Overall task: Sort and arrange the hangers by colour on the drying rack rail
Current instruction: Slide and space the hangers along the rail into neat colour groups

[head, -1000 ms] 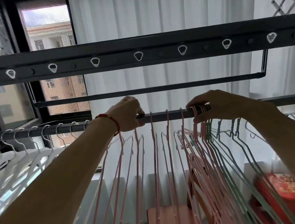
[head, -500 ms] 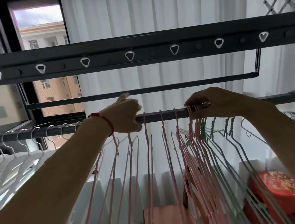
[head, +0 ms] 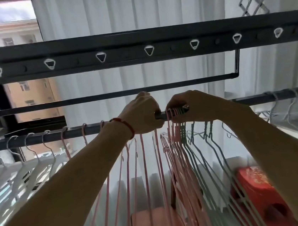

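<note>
A dark rail [head: 36, 138] runs across the view. White hangers [head: 26, 169] hang at its left, thin pink hangers [head: 145, 169] in the middle, green hangers [head: 201, 155] to the right of them, and pale grey hangers [head: 290, 107] at the far right. My left hand [head: 143, 115], with a red string on the wrist, curls over the rail on the hooks of pink hangers. My right hand [head: 194, 107] grips a tight bunch of pink and green hooks on the rail. The two hands almost touch.
A thick black bar [head: 137, 47] with triangular holes crosses above the rail, and a thinner bar [head: 123, 93] lies behind. White curtains and a window fill the background. Below stand a red stool [head: 257, 193] and a pink seat [head: 153, 223].
My left hand has slid right along the rail with pink hangers, closing the gap to my right hand. The pink hangers are packed closer together. My right hand stays on its bunch.
</note>
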The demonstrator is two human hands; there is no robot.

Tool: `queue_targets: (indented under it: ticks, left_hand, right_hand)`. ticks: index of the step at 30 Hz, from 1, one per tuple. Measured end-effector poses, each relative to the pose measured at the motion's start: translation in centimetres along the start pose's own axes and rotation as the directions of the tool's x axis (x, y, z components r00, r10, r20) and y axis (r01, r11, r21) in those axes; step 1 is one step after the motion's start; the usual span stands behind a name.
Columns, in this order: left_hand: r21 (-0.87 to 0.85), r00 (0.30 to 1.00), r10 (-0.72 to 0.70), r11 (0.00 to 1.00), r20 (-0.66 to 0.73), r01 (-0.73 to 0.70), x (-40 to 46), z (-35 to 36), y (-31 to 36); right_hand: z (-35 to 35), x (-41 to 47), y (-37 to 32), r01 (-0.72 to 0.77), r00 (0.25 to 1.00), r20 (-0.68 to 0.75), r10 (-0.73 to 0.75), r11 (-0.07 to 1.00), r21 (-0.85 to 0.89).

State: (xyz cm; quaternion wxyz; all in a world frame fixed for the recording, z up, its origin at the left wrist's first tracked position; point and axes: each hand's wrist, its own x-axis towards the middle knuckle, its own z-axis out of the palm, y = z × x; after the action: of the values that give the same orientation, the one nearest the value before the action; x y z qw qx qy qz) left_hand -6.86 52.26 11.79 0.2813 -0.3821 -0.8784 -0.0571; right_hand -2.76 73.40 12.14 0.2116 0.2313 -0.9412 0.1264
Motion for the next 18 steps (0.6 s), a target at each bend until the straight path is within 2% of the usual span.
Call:
queue_targets:
  ticks: [3, 18]
  left_hand:
    - [-0.051, 1.0, -0.017, 0.999, 0.018, 0.018, 0.2, -0.1, -0.2]
    - [-0.087, 0.994, -0.073, 0.993, 0.085, 0.08, 0.2, -1.0, 1.1]
  right_hand:
    - [-0.4, -0.3, 0.2, -0.019, 1.0, 0.018, 0.019, 1.0, 0.006]
    - [-1.5, -1.5, 1.1, -0.053, 0.997, 0.056, 0.055, 0.998, -0.031]
